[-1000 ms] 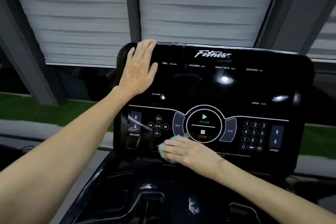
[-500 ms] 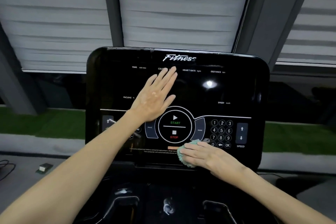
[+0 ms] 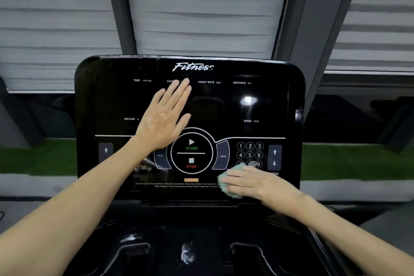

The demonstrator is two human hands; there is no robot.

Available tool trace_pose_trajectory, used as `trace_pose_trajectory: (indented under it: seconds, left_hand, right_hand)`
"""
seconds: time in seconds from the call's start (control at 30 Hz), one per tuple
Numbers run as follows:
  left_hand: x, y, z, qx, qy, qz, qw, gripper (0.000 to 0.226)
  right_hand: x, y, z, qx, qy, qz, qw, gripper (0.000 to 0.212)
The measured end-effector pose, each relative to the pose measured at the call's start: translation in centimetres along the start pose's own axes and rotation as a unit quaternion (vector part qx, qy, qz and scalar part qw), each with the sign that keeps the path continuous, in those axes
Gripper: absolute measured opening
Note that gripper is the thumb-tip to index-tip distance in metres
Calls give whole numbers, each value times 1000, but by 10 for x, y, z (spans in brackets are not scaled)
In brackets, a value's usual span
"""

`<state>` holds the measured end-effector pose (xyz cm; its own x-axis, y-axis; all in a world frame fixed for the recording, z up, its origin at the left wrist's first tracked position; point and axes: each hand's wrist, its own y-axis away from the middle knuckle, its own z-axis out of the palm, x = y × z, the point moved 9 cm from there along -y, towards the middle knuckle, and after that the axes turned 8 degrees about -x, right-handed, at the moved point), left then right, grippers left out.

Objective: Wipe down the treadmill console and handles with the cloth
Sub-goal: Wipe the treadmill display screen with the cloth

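Observation:
The black treadmill console (image 3: pixel 224 105) stands upright in front of me, with a START/STOP dial in the middle and a number pad at the lower right. My left hand (image 3: pixel 164 119) lies flat on the glossy display left of centre, fingers straight and pointing up to the right. My right hand (image 3: pixel 253 184) presses a small light-green cloth (image 3: pixel 237 167) against the console's lower right, just under the number pad, fingers stretched over it. Most of the cloth is hidden under those fingers. No handles are in view.
Below the console is a black tray with two cup-holder recesses (image 3: pixel 134 253) and a shiny spot in its middle (image 3: pixel 187 253). Behind stand window frames (image 3: pixel 313 29) with grey blinds, and a strip of green turf (image 3: pixel 40 157) lies outside.
My right hand slid the cloth rightward along the console's bottom, from below the STOP button to under the number pad. My left hand moved from the top left corner to the display's middle.

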<state>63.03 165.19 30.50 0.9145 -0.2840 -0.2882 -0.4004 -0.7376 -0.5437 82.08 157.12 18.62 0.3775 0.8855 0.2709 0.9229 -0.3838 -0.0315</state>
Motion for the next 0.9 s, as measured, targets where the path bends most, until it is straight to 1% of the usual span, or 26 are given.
trace_pose_trajectory:
  seconds: [0.07,0.1,0.23,0.3,0.37,0.43,0.5,0.53,0.6,0.7,0.77,0.83,0.9]
  left_hand:
    - [0,0,0,2,-3,-4,1000,63]
    - [1,0,0,1,-3,-4,1000,63]
    - [2,0,-1,1,-7,-2,1000,63]
    - [1,0,-1,2,-12,-2,1000,63]
    - [2,0,-2,8,-12,-1,1000,63]
    - [2,0,-3,9,-8,2,1000,63]
    - [1,-1,-2,9,-4,1,1000,63]
    - [0,-1,-2,10,-3,0,1000,63]
    - [0,-1,-2,12,-4,0,1000,63]
    - [1,-1,-3,14,-4,-1,1000,62]
    - [2,-1,-3,12,-4,-2,1000,62]
    - [3,-1,-3,11,-6,-2,1000,62]
    - [3,-1,-3,12,-11,-2,1000,62]
  right_hand:
    - [8,12,1,-16,51,20,998,56]
    - [6,7,1,-12,61,15,998,56]
    - [-26,-56,-11,44,16,-56,997,39]
    - [-41,-92,-11,54,4,-87,995,31]
    - [-46,-105,-11,42,-27,-101,994,30]
    - [-41,-89,-18,46,-60,-92,993,33]
    - [-30,-55,-19,30,-98,-73,992,47]
    - [-21,-35,-16,22,-105,-62,992,49]
    - [0,7,-2,4,-74,-28,997,45]
    - [25,44,13,-15,-32,32,999,59]
    - [25,41,13,-23,-11,38,999,62]
    - [17,19,9,-18,-9,16,1000,59]
    - [7,-9,4,-6,-43,-11,999,51]
